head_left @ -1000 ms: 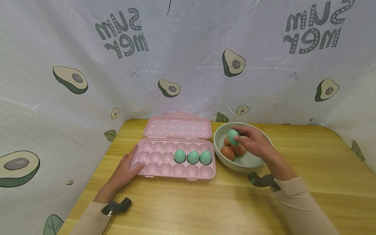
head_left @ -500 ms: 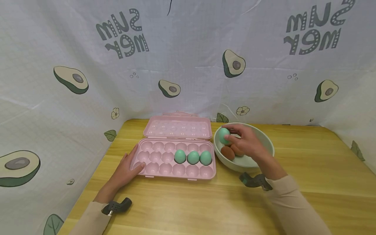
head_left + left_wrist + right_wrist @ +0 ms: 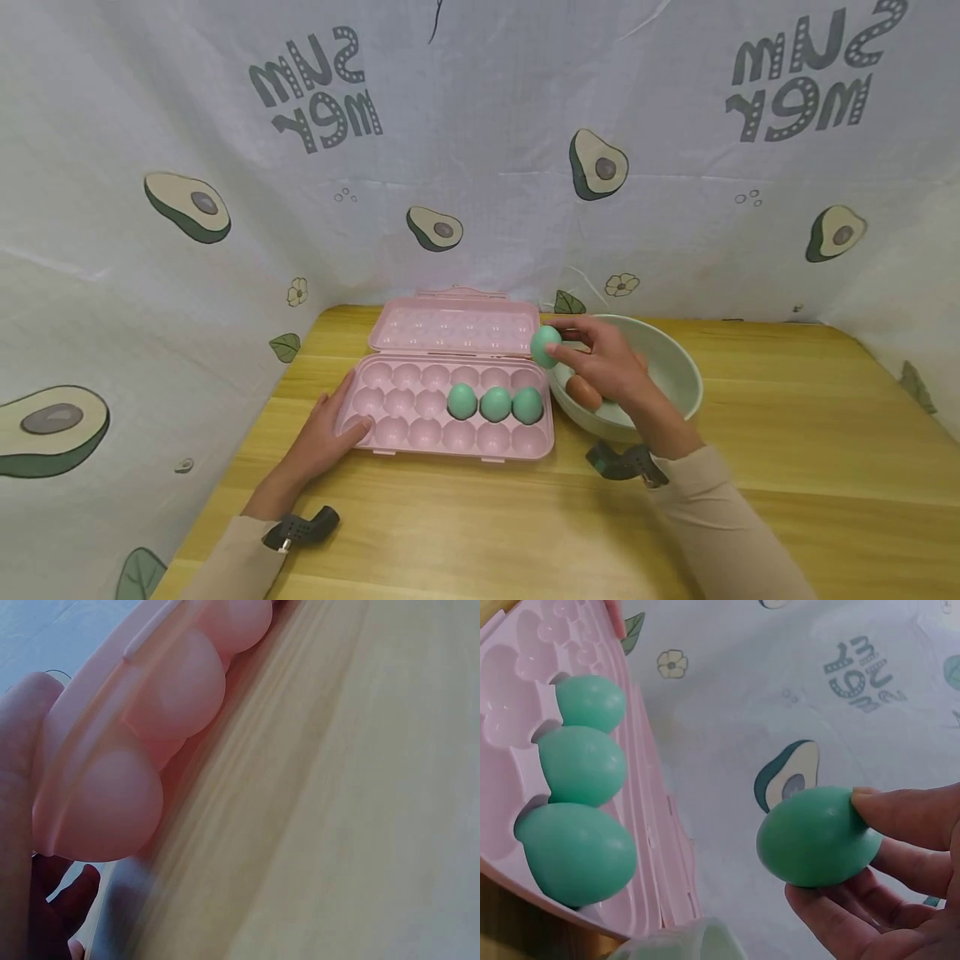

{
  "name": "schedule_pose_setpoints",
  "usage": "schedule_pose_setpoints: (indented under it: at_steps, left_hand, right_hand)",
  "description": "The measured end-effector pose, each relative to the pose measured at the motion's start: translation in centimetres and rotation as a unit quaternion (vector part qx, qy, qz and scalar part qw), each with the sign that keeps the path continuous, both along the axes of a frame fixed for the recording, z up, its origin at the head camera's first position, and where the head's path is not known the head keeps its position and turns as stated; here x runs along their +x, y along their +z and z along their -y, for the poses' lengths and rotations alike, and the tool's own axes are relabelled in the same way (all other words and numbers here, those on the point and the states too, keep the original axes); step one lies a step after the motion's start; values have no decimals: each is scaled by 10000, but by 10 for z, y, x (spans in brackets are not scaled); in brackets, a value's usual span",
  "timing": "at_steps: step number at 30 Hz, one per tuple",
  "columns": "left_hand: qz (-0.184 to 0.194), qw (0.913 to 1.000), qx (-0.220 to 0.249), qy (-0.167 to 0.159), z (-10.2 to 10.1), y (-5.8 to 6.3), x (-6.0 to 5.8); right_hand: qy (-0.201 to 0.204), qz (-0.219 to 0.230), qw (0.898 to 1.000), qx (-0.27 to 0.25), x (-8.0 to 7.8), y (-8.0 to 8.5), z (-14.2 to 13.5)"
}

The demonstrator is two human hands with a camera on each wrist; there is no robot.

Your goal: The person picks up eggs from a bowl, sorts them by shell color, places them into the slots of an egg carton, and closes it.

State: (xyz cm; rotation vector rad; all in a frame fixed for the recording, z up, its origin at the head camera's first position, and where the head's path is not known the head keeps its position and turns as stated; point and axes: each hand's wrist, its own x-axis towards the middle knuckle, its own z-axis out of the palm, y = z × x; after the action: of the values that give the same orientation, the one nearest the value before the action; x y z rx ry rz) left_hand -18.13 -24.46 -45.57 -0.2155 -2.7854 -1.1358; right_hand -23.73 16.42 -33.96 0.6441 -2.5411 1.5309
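My right hand [image 3: 603, 358] pinches a green egg [image 3: 817, 836] between thumb and fingertips, at the right back corner of the pink egg carton [image 3: 442, 450]. Three green eggs [image 3: 495, 404] sit side by side in the carton's middle row, at its right end. The carton's lid [image 3: 453, 325] lies folded back behind it. My left hand [image 3: 322, 433] grips the carton's left end, thumb over the front corner and fingers along the side. Under my right hand is a pale green bowl [image 3: 678, 375] with brown eggs [image 3: 583, 392], partly hidden by the hand.
The wooden table [image 3: 450, 525] ends at a white curtain [image 3: 495, 125] printed with avocados, which hangs behind the carton and bowl and along both sides. A dark camera mount sits on each wrist, the right one [image 3: 615, 460] close in front of the bowl.
My right hand has carried the green egg leftward from above the bowl to the carton's right back corner. The left hand stays on the carton.
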Motion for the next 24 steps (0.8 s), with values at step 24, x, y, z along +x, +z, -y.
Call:
schedule_pose_setpoints:
  at_steps: [24]
  left_hand:
    - [-119,9999,-25,-16,-2,-2,0]
  right_hand:
    - [593,240,9953,-731,-7,-3,59]
